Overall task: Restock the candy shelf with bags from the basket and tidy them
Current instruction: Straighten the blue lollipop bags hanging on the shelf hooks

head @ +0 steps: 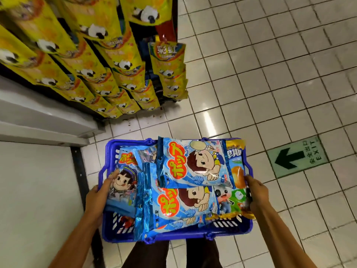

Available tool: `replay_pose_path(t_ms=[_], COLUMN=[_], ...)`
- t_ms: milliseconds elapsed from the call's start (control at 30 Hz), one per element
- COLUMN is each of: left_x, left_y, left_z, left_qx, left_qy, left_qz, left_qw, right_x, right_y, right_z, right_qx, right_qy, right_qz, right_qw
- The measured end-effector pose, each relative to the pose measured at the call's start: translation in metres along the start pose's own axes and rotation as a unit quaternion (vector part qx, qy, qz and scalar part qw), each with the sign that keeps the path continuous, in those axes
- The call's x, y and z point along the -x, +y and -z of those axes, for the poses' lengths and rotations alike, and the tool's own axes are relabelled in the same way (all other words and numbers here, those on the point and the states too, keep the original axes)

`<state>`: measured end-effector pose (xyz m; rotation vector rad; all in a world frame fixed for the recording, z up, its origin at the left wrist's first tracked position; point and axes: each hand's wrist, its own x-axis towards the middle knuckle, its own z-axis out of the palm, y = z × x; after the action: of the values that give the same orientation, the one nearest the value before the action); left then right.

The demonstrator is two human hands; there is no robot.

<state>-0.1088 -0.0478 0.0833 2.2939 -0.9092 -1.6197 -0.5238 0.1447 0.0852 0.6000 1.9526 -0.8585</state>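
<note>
Candy bags (185, 165): blue, glossy, heaped loose in blue basket (173, 235), top one above rim. Basket held over tiled floor (270, 74), near shelf of yellow packets (108, 60). Left hand (100, 192) clasps left rim, fingers over one bag; right hand (257, 192) clasps right rim. Risk: any tilt likely sends slick top bags sliding onto floor.

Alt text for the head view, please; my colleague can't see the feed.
The left hand and right hand grip the sides of a blue basket heaped with blue candy bags, above a white tiled floor. Yellow candy bags hang at upper left.
</note>
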Motion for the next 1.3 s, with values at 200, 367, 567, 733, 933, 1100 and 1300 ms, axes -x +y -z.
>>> replay_pose_path(t_ms=[200,367,567,733,933,1100,1300], left_x=[0.149,0.235,0.276,0.273,0.266,0.278,0.292], left_y=[0.104,0.165,0.216,0.275,0.382,0.484,0.579], left_z=[-0.041,-0.093,-0.168,-0.251,-0.367,-0.460,-0.586], left_qx=[-0.036,-0.046,-0.068,-0.084,-0.106,-0.142,-0.138], left_qy=[-0.038,-0.088,-0.106,-0.114,-0.135,-0.150,-0.115], left_qz=[-0.034,-0.068,-0.080,-0.100,-0.146,-0.193,-0.249], left_qw=[0.998,0.993,0.989,0.985,0.974,0.959,0.952], right_x=[0.085,0.118,0.116,0.085,0.047,0.021,-0.039], right_y=[-0.041,-0.068,-0.112,-0.164,-0.264,-0.355,-0.456], right_z=[0.131,0.217,0.287,0.319,0.346,0.373,0.411], right_qx=[-0.095,-0.157,-0.211,-0.241,-0.292,-0.342,-0.365], right_qy=[0.019,0.050,0.072,0.085,0.099,0.106,0.100], right_qz=[-0.009,-0.007,-0.012,-0.011,-0.033,-0.035,-0.049], right_qw=[0.995,0.986,0.975,0.967,0.951,0.933,0.925])
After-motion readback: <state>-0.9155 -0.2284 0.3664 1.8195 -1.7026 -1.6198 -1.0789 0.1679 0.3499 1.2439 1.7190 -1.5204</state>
